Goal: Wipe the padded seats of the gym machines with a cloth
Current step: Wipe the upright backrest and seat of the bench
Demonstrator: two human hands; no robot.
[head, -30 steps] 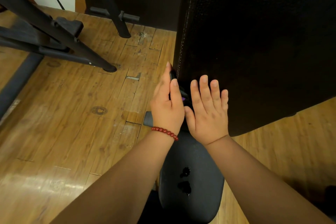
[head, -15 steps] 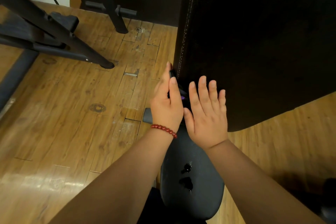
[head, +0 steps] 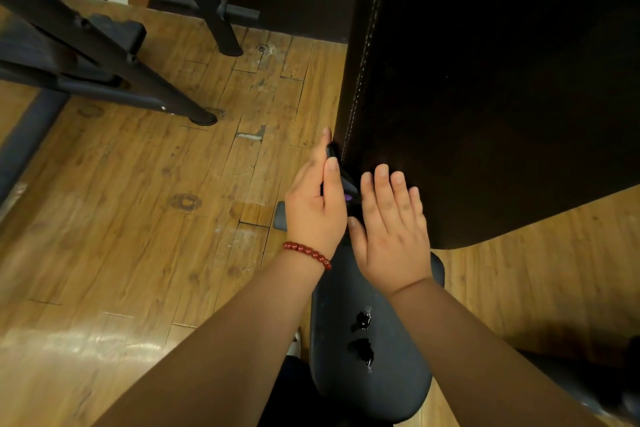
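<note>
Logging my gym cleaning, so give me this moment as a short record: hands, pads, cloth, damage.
Left hand: holds a small dark object at the edge of the backrest pad
Right hand: flat, fingers straight, over the pad's lower part
Seat: grey, two dark marks, possibly tears
Cloth: none visible
Floor: worn wood planks

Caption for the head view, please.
Left hand pinches a dark object at the edge of the backrest pad; right hand, held flat, beside it above the grey seat.

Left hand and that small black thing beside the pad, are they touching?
Touching: the head view shows the left hand pinching the small black thing between thumb and forefinger.
</note>
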